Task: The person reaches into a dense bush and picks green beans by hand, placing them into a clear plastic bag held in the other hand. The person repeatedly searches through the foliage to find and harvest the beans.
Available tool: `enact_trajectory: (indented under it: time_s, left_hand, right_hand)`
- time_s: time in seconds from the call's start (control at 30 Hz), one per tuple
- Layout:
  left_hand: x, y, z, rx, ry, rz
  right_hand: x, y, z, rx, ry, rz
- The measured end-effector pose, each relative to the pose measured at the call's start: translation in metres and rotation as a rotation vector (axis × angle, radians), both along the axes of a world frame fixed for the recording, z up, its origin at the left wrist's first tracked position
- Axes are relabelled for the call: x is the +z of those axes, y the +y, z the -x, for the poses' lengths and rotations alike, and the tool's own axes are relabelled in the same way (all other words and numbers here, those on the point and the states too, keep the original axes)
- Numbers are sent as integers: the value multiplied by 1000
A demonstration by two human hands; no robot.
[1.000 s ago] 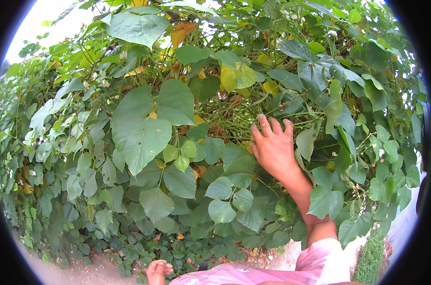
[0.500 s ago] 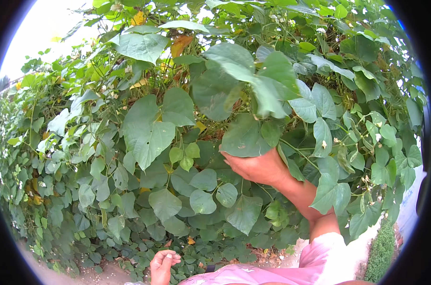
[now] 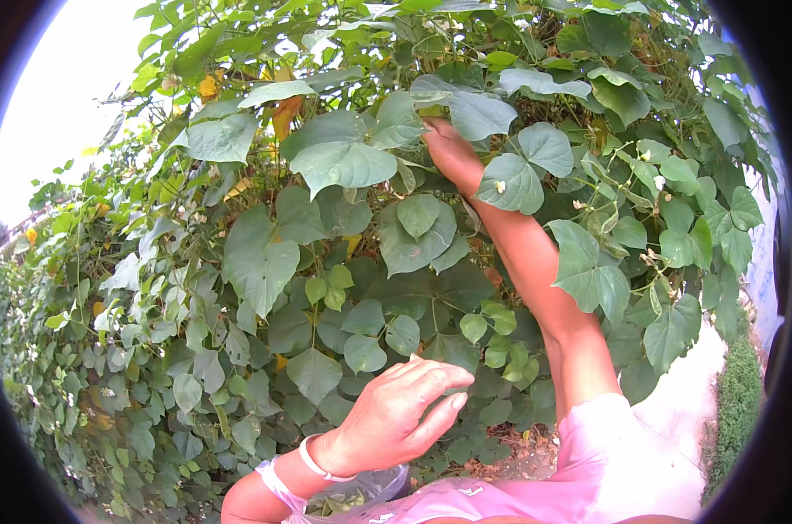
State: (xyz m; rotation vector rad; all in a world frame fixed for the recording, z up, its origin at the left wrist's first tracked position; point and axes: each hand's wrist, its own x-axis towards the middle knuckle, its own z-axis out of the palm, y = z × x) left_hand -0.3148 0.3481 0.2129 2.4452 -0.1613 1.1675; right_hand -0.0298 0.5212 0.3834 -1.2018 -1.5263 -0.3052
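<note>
My right hand reaches up into a tall wall of leafy climbing vine, its fingers hidden behind broad green leaves. What those fingers touch is out of sight. Lower down, my left hand hovers in front of the foliage, thumb and forefinger stretched to the right with a gap between them and nothing visible in it. A pale bracelet circles the left wrist. A thin clear plastic bag hangs from that forearm, with green pieces inside it.
Green pods and small white flowers dangle among stems at the right. A low clipped hedge borders a pale path there. Dry leaves lie on the ground beneath the vine. Pink clothing shows at the lower edge.
My right hand has gone higher and deeper into the leaves. My left hand has risen from the lower edge, bringing the bag on its forearm into view.
</note>
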Motion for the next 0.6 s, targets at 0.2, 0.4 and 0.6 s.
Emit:
enact_trajectory:
  time_s: [0.2,0.4,0.6]
  left_hand:
    - [86,73,-33,716,-200,-723]
    - [113,130,-32,1082,-239,-727]
    - [116,146,-46,1109,-189,-839]
  right_hand:
    - [-1,9,82,348,-1308,-219]
    - [62,2,74,317,-341,658]
    - [121,123,-9,-59,-38,205]
